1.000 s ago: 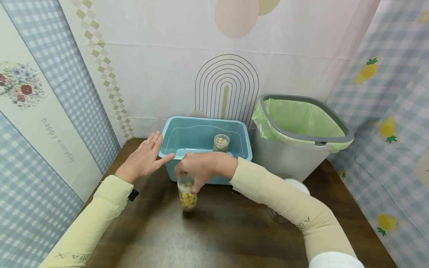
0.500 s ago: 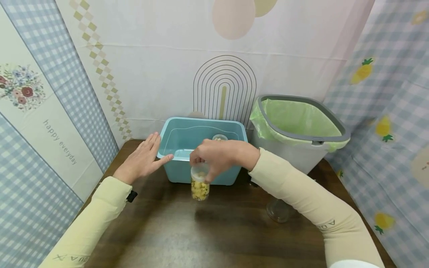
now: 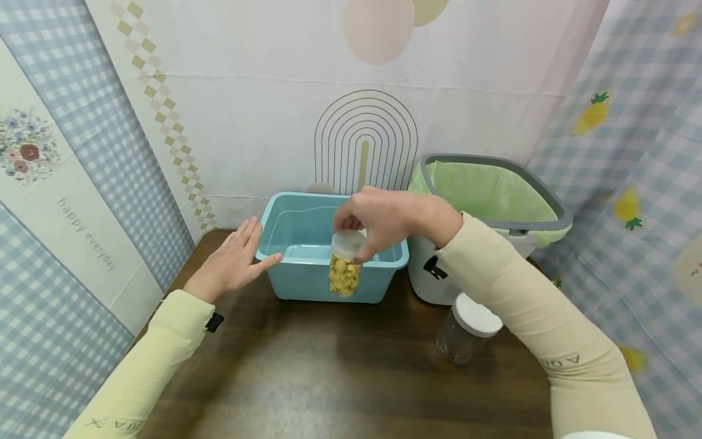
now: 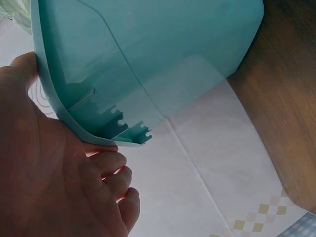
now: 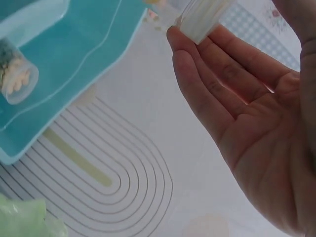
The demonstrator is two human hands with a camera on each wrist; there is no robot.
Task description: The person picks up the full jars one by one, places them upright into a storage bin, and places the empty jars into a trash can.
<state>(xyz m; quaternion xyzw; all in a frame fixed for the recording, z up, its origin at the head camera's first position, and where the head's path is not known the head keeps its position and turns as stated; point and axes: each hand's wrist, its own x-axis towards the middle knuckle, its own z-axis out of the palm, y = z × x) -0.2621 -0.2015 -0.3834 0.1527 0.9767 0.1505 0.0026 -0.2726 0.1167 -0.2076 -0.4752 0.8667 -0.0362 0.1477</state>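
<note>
My right hand (image 3: 381, 216) pinches a small clear jar (image 3: 345, 274) by its whitish lid, with yellow pieces inside. The jar hangs upright in front of the near wall of a blue plastic bin (image 3: 304, 280), its lid at about rim height. My left hand (image 3: 233, 259) rests against the bin's left corner, fingers straight and thumb along the rim (image 4: 47, 94). Inside the bin, another small jar (image 5: 19, 79) with pale and greenish pieces shows in the right wrist view. In the head view my right hand hides it.
At the right stands a grey-rimmed trash can (image 3: 439, 277) with a green liner (image 3: 482, 189). A clear jar with a white lid (image 3: 463, 332) stands on the brown table (image 3: 307, 366), close to my right sleeve. Printed cloth (image 3: 247, 122) hangs behind.
My right hand has lifted the jar with yellow pieces off the table and carried it up and rightward to the bin's front. My left hand has stayed at the corner.
</note>
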